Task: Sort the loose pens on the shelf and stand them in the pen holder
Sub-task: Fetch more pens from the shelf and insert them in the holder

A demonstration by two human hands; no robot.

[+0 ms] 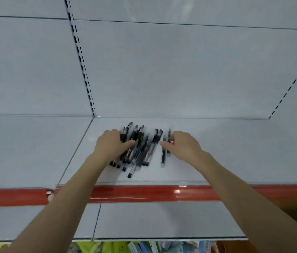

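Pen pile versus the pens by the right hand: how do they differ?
The pen pile holds many pens, crossed and overlapping; the separated pens are about two, parallel. The left hand rests on the pen pile; the right hand touches the separated pens. Both lie on the shelf.

Black-capped clear pens (138, 148) in a loose heap on the white shelf (226, 157) (two blurred strays (163, 154) just beside).

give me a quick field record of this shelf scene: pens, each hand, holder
pen pile: black, lying loose on white shelf
separate pens: two, right of the pile, blurred
left hand: curled over pile's left side, thumb on top
right hand: pinches the separate pens
pen holder: not in view
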